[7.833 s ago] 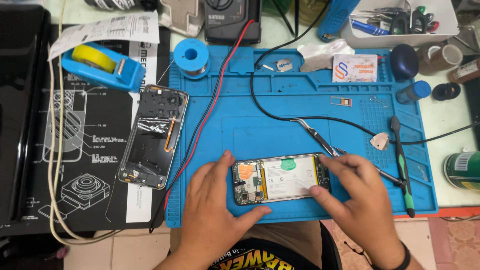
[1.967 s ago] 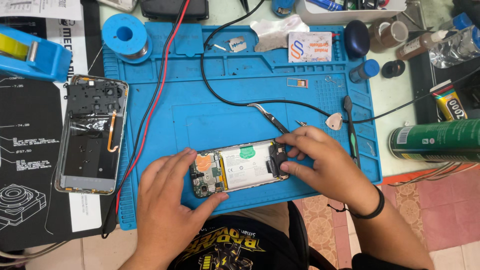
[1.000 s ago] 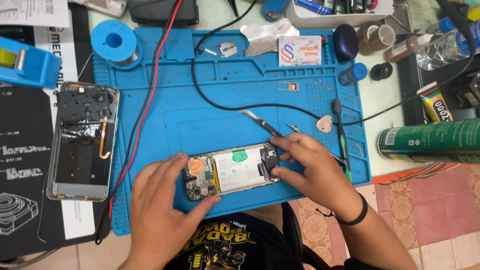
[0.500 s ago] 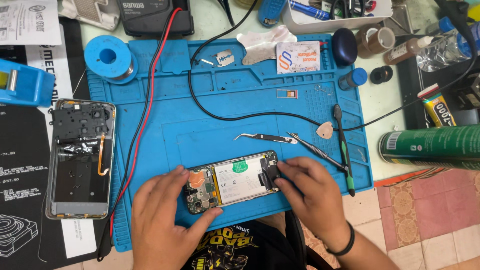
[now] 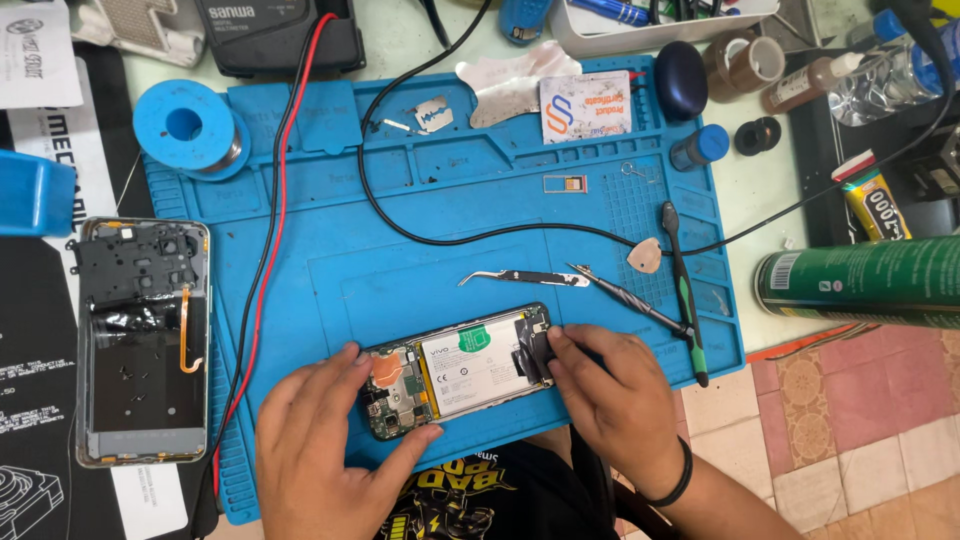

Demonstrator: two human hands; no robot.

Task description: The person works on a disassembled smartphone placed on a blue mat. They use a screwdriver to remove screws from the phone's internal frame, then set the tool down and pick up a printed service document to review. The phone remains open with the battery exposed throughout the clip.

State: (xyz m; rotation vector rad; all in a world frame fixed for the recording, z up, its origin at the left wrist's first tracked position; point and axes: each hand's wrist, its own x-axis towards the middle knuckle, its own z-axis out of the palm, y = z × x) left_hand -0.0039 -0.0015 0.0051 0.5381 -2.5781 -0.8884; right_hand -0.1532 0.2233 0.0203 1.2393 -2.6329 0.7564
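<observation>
The opened phone (image 5: 458, 368) lies near the front edge of the blue mat (image 5: 330, 280), back off, battery and board showing. The left hand (image 5: 325, 450) braces its board end, thumb under the lower edge and a finger on the top edge, the rest of the hand loosely spread on the mat. The right hand (image 5: 610, 395) sits at the other end, fingertips curled and pinched on a small dark part at the bottom of the phone. This looks like the step of seating or lifting that bottom part; the next move likely calls for a light, steady press or pull while the left hand keeps the phone from sliding. Just behind the phone lie tweezers (image 5: 525, 277) and a pick (image 5: 628, 297), with a screwdriver (image 5: 685, 290) to the right, all apart from the hands. A black cable (image 5: 400, 215) loops across the mat's middle. The mat's front edge is close under both wrists, so free room lies mainly toward the mat's bare centre. A second phone shell (image 5: 143, 340) lies off the mat at left.
</observation>
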